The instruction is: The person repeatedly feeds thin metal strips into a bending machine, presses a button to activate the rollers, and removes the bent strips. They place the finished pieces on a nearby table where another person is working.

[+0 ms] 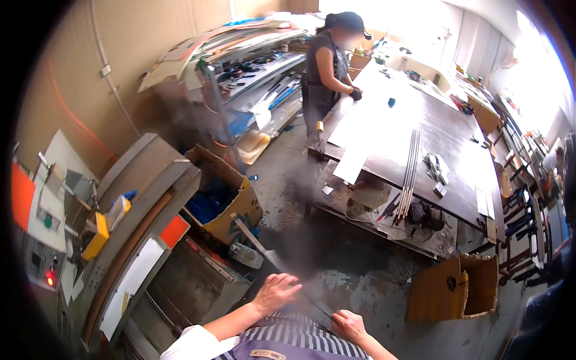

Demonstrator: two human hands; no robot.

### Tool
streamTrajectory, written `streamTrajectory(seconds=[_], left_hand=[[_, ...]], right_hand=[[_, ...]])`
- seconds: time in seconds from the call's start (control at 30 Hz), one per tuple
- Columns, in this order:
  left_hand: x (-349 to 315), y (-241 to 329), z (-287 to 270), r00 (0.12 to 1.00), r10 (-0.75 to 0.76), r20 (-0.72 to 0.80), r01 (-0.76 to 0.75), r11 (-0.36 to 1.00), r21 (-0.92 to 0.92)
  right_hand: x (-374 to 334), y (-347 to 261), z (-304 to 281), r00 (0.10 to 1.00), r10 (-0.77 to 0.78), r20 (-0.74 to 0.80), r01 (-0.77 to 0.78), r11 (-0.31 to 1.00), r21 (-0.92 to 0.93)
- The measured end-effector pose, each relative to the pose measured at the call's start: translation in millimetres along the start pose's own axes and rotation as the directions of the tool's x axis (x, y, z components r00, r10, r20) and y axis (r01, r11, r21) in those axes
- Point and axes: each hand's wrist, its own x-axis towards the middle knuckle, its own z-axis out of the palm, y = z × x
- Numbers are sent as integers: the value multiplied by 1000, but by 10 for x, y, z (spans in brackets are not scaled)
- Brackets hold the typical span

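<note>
My right hand (350, 325) is closed on the near end of a thin dark strip (317, 305), in front of my striped apron (294, 327). The strip slants up and left past my left hand (276, 294). Farther on, a pale, flat length (251, 236) lies in the same line beside a cardboard box; a blur over the middle hides whether it is one piece. My left hand is beside the strip, palm down, its fingers bent loosely and apart. I cannot tell whether its fingertips touch the strip.
Left stands a grey machine (135, 180) with a red light (50, 277). A cardboard box (237, 207) holds blue plastic; a clear bottle (246, 255) lies near it. Right are a dark table (459, 138) with rods (410, 174) and an open carton (438, 294). A person (327, 69) works at the table's far left side.
</note>
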Motion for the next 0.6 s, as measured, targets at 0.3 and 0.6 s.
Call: streamTrajectory(seconds=[0.3,0.6], left_hand=[[-1868,71,-632,942,-232,-243,248,968,36],[-3905,-27,-1591,646,-530,-550,667,742,69]], right_hand=[[694,-959,168,817,-505,279,477,863,163],[1465,-2530,823,837,-547,26,546,837,38]])
